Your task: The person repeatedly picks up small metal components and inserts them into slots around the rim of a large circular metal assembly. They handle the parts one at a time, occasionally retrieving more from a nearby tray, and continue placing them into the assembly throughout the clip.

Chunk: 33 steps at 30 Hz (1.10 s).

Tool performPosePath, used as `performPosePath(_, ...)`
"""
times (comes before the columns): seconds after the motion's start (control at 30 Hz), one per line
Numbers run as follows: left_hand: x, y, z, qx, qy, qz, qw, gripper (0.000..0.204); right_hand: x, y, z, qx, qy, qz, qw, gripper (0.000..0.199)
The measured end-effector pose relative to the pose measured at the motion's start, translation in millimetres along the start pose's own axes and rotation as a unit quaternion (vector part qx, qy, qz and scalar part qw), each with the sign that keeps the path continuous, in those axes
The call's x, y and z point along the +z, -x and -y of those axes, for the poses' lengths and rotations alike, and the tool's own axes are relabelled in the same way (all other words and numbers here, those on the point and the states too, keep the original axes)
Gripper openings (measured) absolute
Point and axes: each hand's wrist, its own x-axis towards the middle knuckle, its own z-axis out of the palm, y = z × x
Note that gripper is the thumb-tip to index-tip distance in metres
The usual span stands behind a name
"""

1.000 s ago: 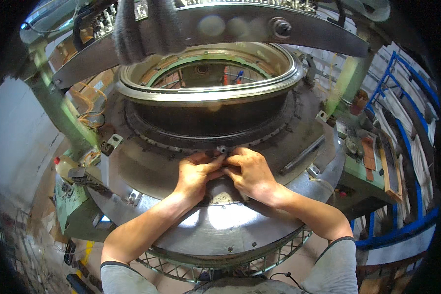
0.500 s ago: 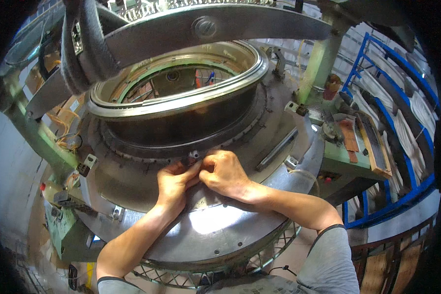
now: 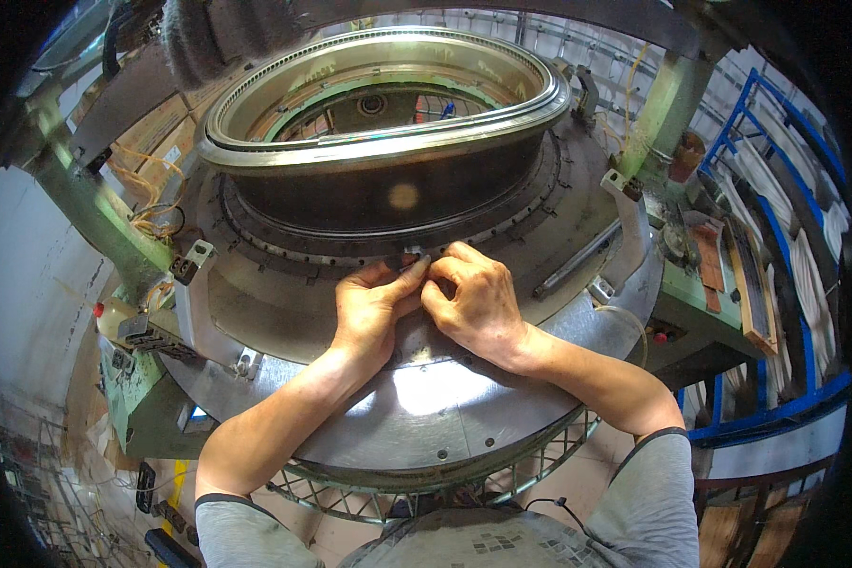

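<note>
Head view: the left hand (image 3: 371, 308), thumb and forefinger nearly together, reaches a small metal part (image 3: 414, 251) at the dark cylinder's (image 3: 350, 201) base. The right hand (image 3: 479, 301) is curled just beside it — either hand's grip cannot be determined.

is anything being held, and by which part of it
The left hand seems to pinch a small metal piece; which part is hidden. Whether the right hand holds anything cannot be told.
</note>
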Motion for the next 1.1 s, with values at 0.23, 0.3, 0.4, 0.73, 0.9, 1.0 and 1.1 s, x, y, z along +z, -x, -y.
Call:
performPosePath(0.23, -2, -4, 0, -0.001, 0.002, -0.007, 1.0, 0.009, -4, -3, -3, -0.008, -0.045, -0.014, 0.999, 0.01)
performPosePath(0.3, -4, -4, -2, 0.008, -0.002, -0.001, 1.0, 0.008, -7, -5, -3, 0.007, -0.062, 0.007, 0.998, 0.012)
performPosePath(0.4, -5, -4, -3, 0.016, -0.003, 0.01, 1.0, 0.008, -12, -7, -5, 0.025, -0.074, 0.042, 0.996, 0.013)
performPosePath(0.73, -4, -6, 1, 0.009, 0.008, -0.005, 1.0, 0.009, -15, -6, -5, 0.018, -0.047, 0.046, 0.998, 0.015)
performPosePath(0.9, -6, -7, -4, 0.011, 0.007, 0.003, 1.0, 0.01, -22, -14, -6, 0.141, -0.167, 0.078, 0.973, 0.02)
performPosePath(1.0, -5, -7, -6, 0.013, 0.0, 0.003, 1.0, 0.011, -27, -17, -6, 0.169, -0.191, 0.094, 0.962, 0.021)
performPosePath(1.1, -3, -5, -6, 0.005, -0.011, -0.001, 1.0, 0.012, -28, -16, -7, 0.161, -0.168, 0.079, 0.969, 0.02)
